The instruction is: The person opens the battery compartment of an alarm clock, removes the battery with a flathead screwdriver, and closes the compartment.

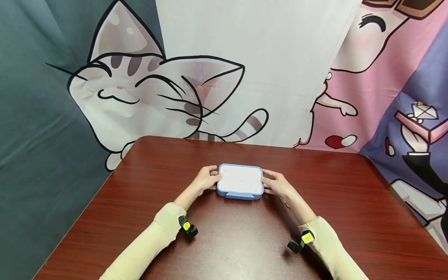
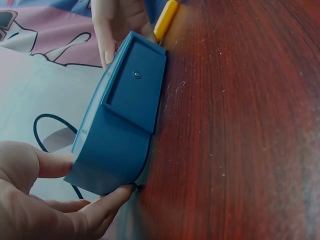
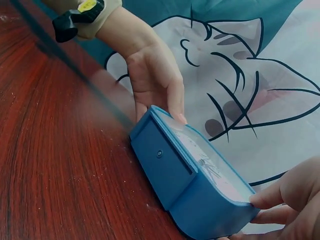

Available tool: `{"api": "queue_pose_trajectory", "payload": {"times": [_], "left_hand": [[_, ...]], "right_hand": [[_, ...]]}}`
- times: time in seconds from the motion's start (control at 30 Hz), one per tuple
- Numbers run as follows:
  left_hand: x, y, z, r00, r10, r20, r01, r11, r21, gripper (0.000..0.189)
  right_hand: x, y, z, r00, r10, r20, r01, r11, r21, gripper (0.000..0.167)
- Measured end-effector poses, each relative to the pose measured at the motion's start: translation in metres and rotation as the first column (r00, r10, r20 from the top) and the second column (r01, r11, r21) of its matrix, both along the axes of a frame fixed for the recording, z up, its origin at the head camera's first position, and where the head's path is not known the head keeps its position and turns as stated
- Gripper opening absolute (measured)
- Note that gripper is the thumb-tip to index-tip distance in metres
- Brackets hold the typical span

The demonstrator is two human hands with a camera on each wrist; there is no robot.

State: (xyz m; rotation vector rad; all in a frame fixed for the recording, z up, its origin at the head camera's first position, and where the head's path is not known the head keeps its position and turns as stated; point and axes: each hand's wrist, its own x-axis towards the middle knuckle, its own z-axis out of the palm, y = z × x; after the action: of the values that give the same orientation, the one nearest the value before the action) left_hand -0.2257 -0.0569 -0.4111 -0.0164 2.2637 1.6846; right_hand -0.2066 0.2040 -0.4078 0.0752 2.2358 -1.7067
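A blue lunch box [image 1: 240, 179] with a pale lid and a front latch [image 2: 137, 75] is in the middle of the table, its latch side toward me. My left hand [image 1: 206, 179] grips its left end, thumb on the lid's edge and fingers low on the side, as the left wrist view shows. At the opposite end my right hand [image 1: 278, 184] holds it likewise, the thumb on top and the fingers along the side. The fingertips under the box are partly hidden.
The dark red wooden table [image 1: 157, 163] reaches to a cloth backdrop [image 1: 280, 70] with cartoon figures. A yellow rod-like thing [image 2: 166, 20] shows beside the right hand in the left wrist view; its kind is unclear. Both wrists wear small black cameras [image 1: 190, 231].
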Motion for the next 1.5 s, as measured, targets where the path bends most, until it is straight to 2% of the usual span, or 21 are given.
{"api": "queue_pose_trajectory", "payload": {"times": [0.2, 0.47, 0.67, 0.93, 1.27, 1.5], "left_hand": [[-0.001, 0.0, 0.001, 1.0, 0.011, -0.004, -0.011, 1.0, 0.024, 0.058], [-0.003, -0.001, 0.004, 1.0, 0.006, -0.012, -0.005, 1.0, 0.027, 0.058], [-0.006, -0.004, 0.004, 1.0, -0.003, 0.004, 0.003, 0.998, 0.059, 0.052], [-0.011, -0.009, 0.003, 0.997, -0.051, 0.056, 0.043, 0.989, 0.144, 0.05], [-0.014, -0.011, 0.008, 0.996, -0.06, 0.06, 0.05, 0.988, 0.147, 0.048], [-0.014, -0.011, 0.007, 0.997, -0.072, 0.023, 0.067, 0.984, 0.164, 0.047]], "right_hand": [[-0.001, -0.003, 0.0, 0.999, -0.052, 0.0, 0.052, 0.997, -0.058, 0.048], [-0.004, -0.004, 0.001, 0.994, -0.11, 0.002, 0.11, 0.992, -0.057, 0.048], [-0.006, -0.002, 0.002, 0.994, -0.106, 0.001, 0.106, 0.994, -0.041, 0.051], [-0.007, -0.001, 0.005, 0.997, -0.082, 0.004, 0.082, 0.996, -0.048, 0.054], [-0.009, 0.001, 0.007, 0.999, -0.033, 0.004, 0.033, 0.995, -0.09, 0.057], [-0.009, 0.004, 0.01, 1.0, -0.019, 0.004, 0.02, 0.994, -0.105, 0.058]]}}
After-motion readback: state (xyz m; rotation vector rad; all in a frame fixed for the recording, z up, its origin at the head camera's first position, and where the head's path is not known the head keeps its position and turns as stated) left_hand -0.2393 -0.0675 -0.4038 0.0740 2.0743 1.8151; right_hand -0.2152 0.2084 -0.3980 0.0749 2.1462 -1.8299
